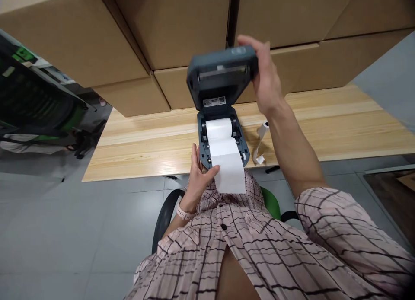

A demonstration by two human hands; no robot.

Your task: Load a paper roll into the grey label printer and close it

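A dark grey label printer [202, 140] stands with its lid raised at the front edge of the wooden table. Inside it lies a white paper roll [218, 128], and its strip [231, 174] hangs out over the front. My right hand [267, 77] grips the raised lid [223, 62] at its right edge. Low at the printer's front left corner, my left hand [199, 177] has its thumb on the strip's left edge and its other fingers beside and under the printer.
Large cardboard boxes [181, 27] are stacked along the back of the table [139, 148]. A small roll with a loose white strip [260, 138] lies right of the printer. A dark chair [39, 92] stands at the left.
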